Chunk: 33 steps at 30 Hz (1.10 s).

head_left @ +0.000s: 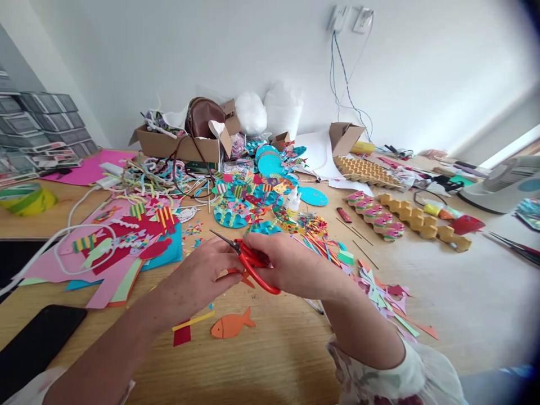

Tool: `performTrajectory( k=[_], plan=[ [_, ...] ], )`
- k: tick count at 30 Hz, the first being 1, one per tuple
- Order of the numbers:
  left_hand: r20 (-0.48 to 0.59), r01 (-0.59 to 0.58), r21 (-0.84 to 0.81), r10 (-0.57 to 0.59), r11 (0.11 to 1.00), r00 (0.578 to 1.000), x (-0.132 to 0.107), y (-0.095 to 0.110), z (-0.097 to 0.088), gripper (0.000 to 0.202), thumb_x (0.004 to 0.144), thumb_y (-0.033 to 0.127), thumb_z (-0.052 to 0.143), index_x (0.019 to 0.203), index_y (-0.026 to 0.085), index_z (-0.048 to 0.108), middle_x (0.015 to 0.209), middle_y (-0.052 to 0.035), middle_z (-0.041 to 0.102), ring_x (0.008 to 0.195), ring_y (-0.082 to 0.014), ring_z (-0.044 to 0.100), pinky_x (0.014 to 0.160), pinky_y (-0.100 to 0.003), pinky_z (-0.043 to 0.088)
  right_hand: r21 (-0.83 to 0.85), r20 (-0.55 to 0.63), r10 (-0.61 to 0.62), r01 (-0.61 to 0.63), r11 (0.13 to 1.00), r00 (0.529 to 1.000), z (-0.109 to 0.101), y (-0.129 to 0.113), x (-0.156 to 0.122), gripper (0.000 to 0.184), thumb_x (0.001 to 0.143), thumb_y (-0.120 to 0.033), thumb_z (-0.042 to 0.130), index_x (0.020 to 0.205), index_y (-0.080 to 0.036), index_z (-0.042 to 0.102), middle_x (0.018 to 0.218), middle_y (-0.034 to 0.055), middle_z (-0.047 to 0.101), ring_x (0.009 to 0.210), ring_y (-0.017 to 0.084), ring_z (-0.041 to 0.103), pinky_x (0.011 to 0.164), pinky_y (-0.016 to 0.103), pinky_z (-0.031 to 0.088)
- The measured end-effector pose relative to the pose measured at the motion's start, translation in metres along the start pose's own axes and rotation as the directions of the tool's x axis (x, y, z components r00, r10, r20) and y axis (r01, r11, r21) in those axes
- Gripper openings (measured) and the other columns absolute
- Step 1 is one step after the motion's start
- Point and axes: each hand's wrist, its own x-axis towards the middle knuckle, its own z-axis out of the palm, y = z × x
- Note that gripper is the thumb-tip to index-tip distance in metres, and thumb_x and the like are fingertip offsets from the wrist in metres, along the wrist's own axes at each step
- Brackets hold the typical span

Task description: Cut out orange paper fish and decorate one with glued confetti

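Up close in the head view, the right hand (291, 264) grips a pair of red-handled scissors (253, 261), its fingers curled through and around the handle loops, while the thin blades point up and to the left with their tips slightly parted. The left hand (202, 275) sits just beside the blades, its fingers bent together and pinching a small orange paper scrap (246, 278) that shows between the two hands under the scissors; how much of the scrap is held cannot be made out. Both hands hover over the wooden table (274, 349). Near them on the tabletop lies an orange paper fish (232, 325), and just to its left a yellow strip with a red piece (188, 328). A black phone (37, 343) rests at the near left edge. To the left lies a stack of pink, red and blue paper sheets (122, 247) with striped cut-outs on it. Behind the hands spreads a heap of colourful paper craft pieces on turquoise discs (261, 197), with a small glue bottle (292, 201) standing among them. Paper offcuts (383, 298) litter the table to the right. Farther back sit an open cardboard box (181, 145) and a roll of yellow-green tape (26, 199).
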Motion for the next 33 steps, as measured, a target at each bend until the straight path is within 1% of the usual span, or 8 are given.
performTrajectory(
  k=[2, 4, 8, 11, 14, 20, 27, 33],
  plan=[
    [0.001, 0.027, -0.033, -0.027, 0.999, 1.000, -0.001, -0.003, 0.001, 0.014, 0.073, 0.019, 0.060, 0.072, 0.025, 0.073, 0.082, -0.0026, 0.067, 0.083, -0.0210, 0.058, 0.072, -0.026, 0.043, 0.066, -0.033, 0.035, -0.033, 0.997, 0.999, -0.001, 0.001, -0.001, 0.009, 0.073, -0.014, 0.059, 0.069, -0.021, 0.056, 0.056, -0.0059, 0.048, 0.048, 0.008, 0.037, 0.043, 0.018, 0.028],
    [-0.049, 0.084, -0.053, -0.086, 0.995, 0.995, -0.002, -0.006, 0.000, 0.013, 0.071, 0.020, 0.060, 0.067, 0.025, 0.071, 0.083, -0.0024, 0.064, 0.083, -0.0209, 0.057, 0.075, -0.028, 0.043, 0.213, -0.104, 0.130, -0.105, 0.971, 0.986, 0.002, 0.003, -0.005, 0.005, 0.076, -0.020, 0.060, 0.072, -0.020, 0.056, 0.060, -0.0048, 0.049, 0.052, 0.009, 0.040, 0.045, 0.019, 0.030],
    [-0.229, 0.181, -0.179, -0.220, 0.967, 0.948, -0.006, -0.011, 0.002, 0.010, 0.068, 0.024, 0.061, 0.059, 0.024, 0.065, 0.075, -0.0010, 0.060, 0.075, -0.0194, 0.054, 0.071, -0.028, 0.042, 0.578, -0.220, 0.364, -0.180, 0.796, 0.905, 0.023, 0.008, -0.013, 0.019, 0.073, -0.034, 0.066, 0.076, -0.019, 0.054, 0.067, -0.0025, 0.051, 0.059, 0.011, 0.045, 0.050, 0.021, 0.036],
    [-0.202, 0.243, -0.344, -0.324, 0.907, 0.924, -0.008, -0.012, 0.008, 0.014, 0.071, 0.026, 0.058, 0.058, 0.022, 0.060, 0.059, 0.0019, 0.054, 0.060, -0.0154, 0.050, 0.060, -0.024, 0.040, 0.694, -0.227, 0.433, -0.167, 0.700, 0.872, 0.042, 0.011, -0.015, 0.024, 0.069, -0.035, 0.070, 0.076, -0.020, 0.053, 0.072, -0.0017, 0.055, 0.062, 0.012, 0.047, 0.054, 0.023, 0.037],
    [-0.153, 0.283, -0.456, -0.388, 0.844, 0.909, -0.008, -0.010, 0.015, 0.015, 0.073, 0.027, 0.057, 0.059, 0.020, 0.058, 0.057, 0.0031, 0.051, 0.055, -0.0128, 0.046, 0.054, -0.022, 0.037, 0.746, -0.240, 0.478, -0.154, 0.647, 0.845, 0.053, 0.010, -0.010, 0.026, 0.065, -0.031, 0.072, 0.075, -0.020, 0.051, 0.069, -0.0031, 0.054, 0.060, 0.011, 0.046, 0.054, 0.023, 0.035],
    [-0.159, 0.277, -0.483, -0.394, 0.830, 0.905, -0.011, -0.006, 0.019, 0.016, 0.074, 0.026, 0.055, 0.060, 0.019, 0.055, 0.057, 0.0044, 0.046, 0.053, -0.0111, 0.041, 0.050, -0.020, 0.033, 0.789, -0.252, 0.525, -0.142, 0.598, 0.813, 0.054, 0.003, -0.003, 0.020, 0.064, -0.024, 0.066, 0.072, -0.021, 0.049, 0.067, -0.0041, 0.052, 0.060, 0.011, 0.047, 0.054, 0.023, 0.037],
    [-0.114, 0.282, -0.425, -0.360, 0.860, 0.926, -0.013, -0.008, 0.019, 0.021, 0.080, 0.029, 0.049, 0.062, 0.019, 0.052, 0.058, 0.0047, 0.045, 0.053, -0.0107, 0.038, 0.049, -0.021, 0.029, 0.737, -0.238, 0.507, -0.187, 0.650, 0.828, 0.056, 0.001, -0.007, 0.016, 0.067, -0.024, 0.063, 0.071, -0.020, 0.048, 0.065, -0.0048, 0.047, 0.057, 0.010, 0.042, 0.050, 0.022, 0.033],
    [-0.071, 0.295, -0.482, -0.373, 0.825, 0.925, -0.013, -0.009, 0.018, 0.019, 0.080, 0.028, 0.050, 0.064, 0.019, 0.051, 0.059, 0.0058, 0.040, 0.054, -0.0097, 0.033, 0.050, -0.021, 0.028, 0.728, -0.244, 0.498, -0.182, 0.661, 0.832, 0.052, 0.003, -0.012, 0.023, 0.068, -0.032, 0.065, 0.075, -0.019, 0.048, 0.068, -0.0038, 0.050, 0.060, 0.010, 0.044, 0.053, 0.022, 0.035]
  ],
)
